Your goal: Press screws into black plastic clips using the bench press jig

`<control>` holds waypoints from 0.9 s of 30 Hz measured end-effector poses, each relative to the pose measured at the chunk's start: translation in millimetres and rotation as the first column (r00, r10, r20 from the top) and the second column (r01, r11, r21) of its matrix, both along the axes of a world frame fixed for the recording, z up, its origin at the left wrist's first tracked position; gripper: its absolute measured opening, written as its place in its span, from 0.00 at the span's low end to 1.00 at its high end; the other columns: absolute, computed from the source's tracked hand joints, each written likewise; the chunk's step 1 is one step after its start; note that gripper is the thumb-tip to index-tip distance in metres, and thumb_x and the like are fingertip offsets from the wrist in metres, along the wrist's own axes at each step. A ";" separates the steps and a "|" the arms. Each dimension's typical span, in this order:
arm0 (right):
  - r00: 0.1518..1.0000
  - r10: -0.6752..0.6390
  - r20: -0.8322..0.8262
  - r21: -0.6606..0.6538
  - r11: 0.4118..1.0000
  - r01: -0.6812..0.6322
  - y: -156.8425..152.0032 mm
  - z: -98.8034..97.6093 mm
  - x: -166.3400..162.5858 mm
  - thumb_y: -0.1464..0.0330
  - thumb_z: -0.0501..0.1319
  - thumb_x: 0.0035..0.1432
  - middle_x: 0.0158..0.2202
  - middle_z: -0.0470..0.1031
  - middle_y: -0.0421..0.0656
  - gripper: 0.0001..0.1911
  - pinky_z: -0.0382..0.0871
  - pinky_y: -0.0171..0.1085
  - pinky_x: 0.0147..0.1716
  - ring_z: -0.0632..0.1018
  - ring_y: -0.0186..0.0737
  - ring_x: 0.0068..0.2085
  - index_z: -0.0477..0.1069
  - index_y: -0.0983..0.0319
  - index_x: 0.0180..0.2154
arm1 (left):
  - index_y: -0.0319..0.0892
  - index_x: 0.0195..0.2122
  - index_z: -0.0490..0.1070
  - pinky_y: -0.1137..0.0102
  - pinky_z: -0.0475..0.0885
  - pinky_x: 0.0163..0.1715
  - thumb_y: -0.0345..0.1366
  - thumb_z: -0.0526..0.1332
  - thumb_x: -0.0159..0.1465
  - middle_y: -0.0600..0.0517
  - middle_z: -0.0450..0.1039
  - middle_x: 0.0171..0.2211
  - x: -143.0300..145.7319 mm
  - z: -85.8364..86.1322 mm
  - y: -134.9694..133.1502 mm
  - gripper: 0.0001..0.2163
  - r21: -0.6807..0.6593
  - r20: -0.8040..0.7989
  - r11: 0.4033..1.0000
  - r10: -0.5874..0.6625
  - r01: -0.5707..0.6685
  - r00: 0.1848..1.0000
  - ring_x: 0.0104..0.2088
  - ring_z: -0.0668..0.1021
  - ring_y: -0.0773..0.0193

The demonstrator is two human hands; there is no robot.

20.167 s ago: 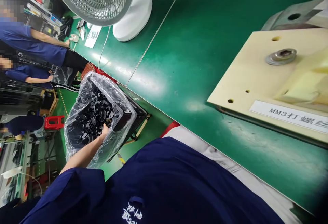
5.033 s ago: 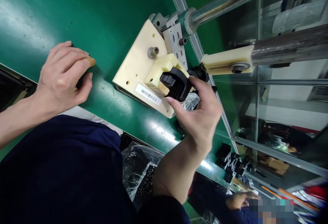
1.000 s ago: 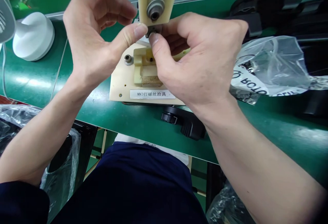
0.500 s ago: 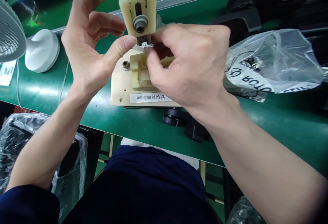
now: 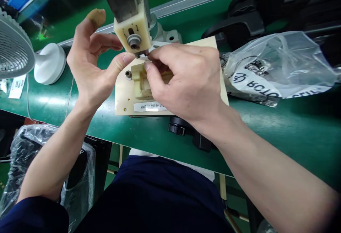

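Observation:
My left hand (image 5: 92, 60) is raised beside a cream screwdriver head (image 5: 132, 33) that hangs over a cream jig plate (image 5: 125, 94). Its thumb tip touches the tip under that head, and its other fingers are curled apart. My right hand (image 5: 183, 80) is pinched at the same tip from the right, holding something too small to make out. It covers much of the jig's raised block (image 5: 140, 81). A black plastic part (image 5: 190, 133) lies on the green table (image 5: 279, 130) just in front of the jig, below my right wrist.
A clear bag with printed letters (image 5: 271, 69) lies right of the jig. Black machine parts (image 5: 247, 16) sit behind it. A white fan base (image 5: 49, 64) and fan grille (image 5: 13, 49) stand at the left. A plastic-lined bin (image 5: 23, 151) sits below the table edge.
The view has shifted, so the screwdriver head and both hands sit lower and further left in the picture. Both hands stay pinched at the tip; more of the jig plate shows.

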State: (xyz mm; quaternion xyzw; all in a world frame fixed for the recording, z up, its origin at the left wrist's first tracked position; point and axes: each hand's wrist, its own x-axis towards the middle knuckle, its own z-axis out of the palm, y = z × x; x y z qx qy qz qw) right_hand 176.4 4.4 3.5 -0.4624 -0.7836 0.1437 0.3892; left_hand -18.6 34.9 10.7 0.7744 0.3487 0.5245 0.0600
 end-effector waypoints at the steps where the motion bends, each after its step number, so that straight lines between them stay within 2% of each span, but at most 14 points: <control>1: 1.000 0.002 0.002 -0.008 1.000 -0.002 -1.2 -1.0 -0.3 0.70 0.55 0.63 0.33 0.76 0.44 0.09 0.67 0.41 0.33 0.77 0.44 0.36 0.73 0.63 0.36 | 0.62 0.51 0.67 0.61 0.77 0.34 0.65 0.68 0.44 0.55 0.73 0.44 1.0 -1.4 -0.6 0.34 -0.009 0.006 1.000 0.015 -0.015 1.000 0.39 0.79 0.56; 5: 1.000 0.000 -0.002 -0.020 1.000 0.000 -3.8 -6.8 -0.7 0.70 0.53 0.63 0.33 0.77 0.45 0.10 0.68 0.40 0.34 0.77 0.43 0.36 0.72 0.62 0.33 | 0.60 0.53 0.67 0.58 0.76 0.37 0.59 0.70 0.50 0.53 0.72 0.44 -0.2 -4.4 -4.0 0.30 -0.050 0.005 0.998 0.038 -0.038 0.999 0.40 0.78 0.55; 8: 0.999 0.000 -0.032 -0.005 1.000 0.000 -3.6 -10.9 -0.2 0.69 0.54 0.63 0.33 0.77 0.45 0.10 0.70 0.40 0.36 0.78 0.44 0.37 0.72 0.62 0.32 | 0.59 0.54 0.67 0.55 0.75 0.38 0.54 0.69 0.54 0.52 0.73 0.46 -1.2 -5.4 -5.9 0.27 -0.022 -0.006 0.998 0.054 -0.054 0.999 0.42 0.77 0.52; 14: 0.998 0.027 -0.065 0.009 1.000 -0.026 -4.0 -14.5 0.9 0.70 0.53 0.64 0.34 0.77 0.45 0.10 0.72 0.42 0.39 0.78 0.45 0.39 0.71 0.61 0.33 | 0.60 0.56 0.63 0.51 0.72 0.43 0.55 0.66 0.58 0.51 0.71 0.50 1.0 -8.0 -8.0 0.26 0.013 -0.018 0.989 0.147 -0.147 0.989 0.47 0.75 0.47; 18: 0.997 0.032 -0.065 0.000 0.999 -0.032 -3.6 -14.5 0.9 0.70 0.54 0.64 0.34 0.77 0.45 0.10 0.71 0.41 0.37 0.78 0.45 0.38 0.71 0.61 0.33 | 0.59 0.56 0.63 0.49 0.70 0.45 0.54 0.65 0.59 0.50 0.71 0.49 -3.1 -6.9 -7.3 0.25 -0.026 -0.058 0.993 0.111 -0.113 0.992 0.48 0.75 0.46; 27: 0.999 -0.009 -0.047 0.038 0.999 0.011 -1.5 -13.9 -0.8 0.70 0.53 0.63 0.29 0.77 0.43 0.12 0.67 0.38 0.30 0.76 0.40 0.32 0.72 0.62 0.30 | 0.58 0.55 0.63 0.52 0.74 0.43 0.55 0.66 0.58 0.51 0.71 0.48 0.1 -12.8 -3.4 0.26 0.023 -0.014 0.995 0.097 -0.097 0.995 0.45 0.76 0.52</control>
